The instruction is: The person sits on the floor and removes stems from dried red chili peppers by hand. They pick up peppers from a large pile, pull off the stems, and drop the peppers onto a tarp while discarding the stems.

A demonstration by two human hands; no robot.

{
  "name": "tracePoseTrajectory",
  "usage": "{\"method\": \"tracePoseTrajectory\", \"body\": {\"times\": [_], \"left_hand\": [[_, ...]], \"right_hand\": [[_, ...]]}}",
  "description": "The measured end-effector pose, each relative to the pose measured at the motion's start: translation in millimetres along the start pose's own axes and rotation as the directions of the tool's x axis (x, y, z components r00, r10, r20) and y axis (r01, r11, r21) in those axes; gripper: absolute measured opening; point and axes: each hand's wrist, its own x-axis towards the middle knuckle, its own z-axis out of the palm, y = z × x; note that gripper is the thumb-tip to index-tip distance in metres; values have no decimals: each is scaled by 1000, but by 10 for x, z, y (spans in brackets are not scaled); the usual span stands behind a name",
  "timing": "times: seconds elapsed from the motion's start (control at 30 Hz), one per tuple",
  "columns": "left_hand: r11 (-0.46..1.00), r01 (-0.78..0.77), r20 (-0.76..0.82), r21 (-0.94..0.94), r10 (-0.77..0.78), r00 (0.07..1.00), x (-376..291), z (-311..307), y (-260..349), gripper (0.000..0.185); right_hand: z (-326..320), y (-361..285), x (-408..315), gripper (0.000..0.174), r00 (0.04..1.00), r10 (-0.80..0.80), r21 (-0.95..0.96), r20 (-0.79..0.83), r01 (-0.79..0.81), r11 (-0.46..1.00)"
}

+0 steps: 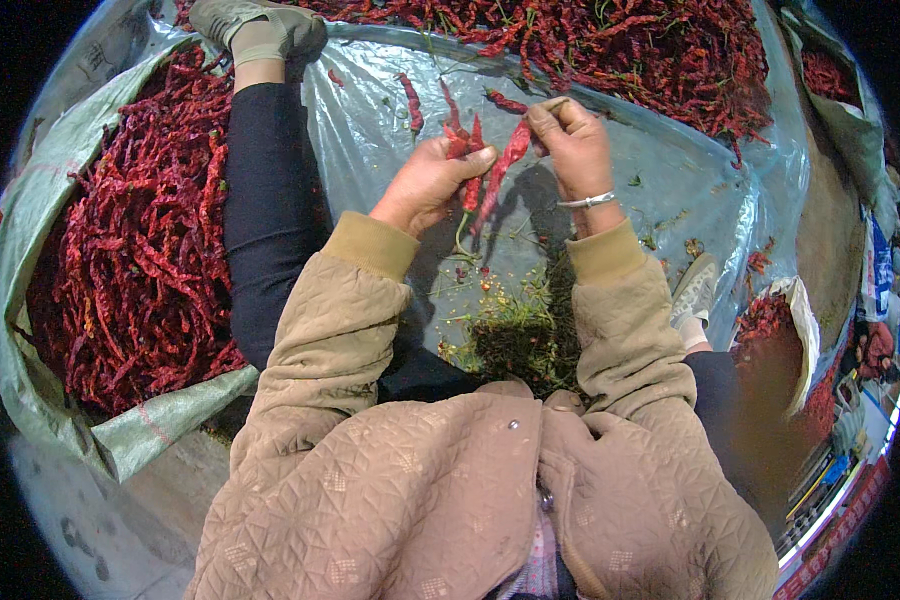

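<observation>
In my left hand point(436, 180) is a small bunch of dried red chili peppers point(471, 193), pinched between thumb and fingers; a green stem hangs from it. My right hand point(574, 139) grips one longer dried red chili point(508, 165) by its upper end, and this pepper slants down close beside the bunch. Both hands are raised above a clear plastic sheet point(375, 67). A few loose chilies lie on it near my hands, among them a curled one point(411, 103). Below my hands, between my legs, is a heap of green stems and seeds point(521, 330).
A woven sack point(157, 427) full of dried red chilies point(150, 247) stands open at my left. A large chili heap point(645, 60) spreads across the far side of the sheet. Another sack point(801, 315) with chilies is at my right, beyond my shoe point(696, 292).
</observation>
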Motion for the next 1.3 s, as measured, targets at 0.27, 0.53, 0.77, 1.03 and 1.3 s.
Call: {"method": "tracePoseTrajectory", "body": {"times": [0.27,0.53,0.77,1.03,1.3], "left_hand": [[994,-90,16,-62,91,996,-107,130,142,22],[971,-240,-25,2,240,970,-157,102,159,19],[980,-187,31,-71,190,981,-194,185,171,14],[990,-140,60,-13,141,988,-151,102,120,11],[993,-114,159,-38,119,980,-181,136,96,11]], "right_hand": [[-125,-366,-37,10,993,-19,177,120,-2,984],[-150,-424,-101,12,986,11,232,167,-51,971],[12,-354,-138,14,976,25,97,215,-47,994],[127,-261,-116,15,976,-91,-119,197,115,986],[11,-348,-125,12,991,27,170,131,-49,984]]}}
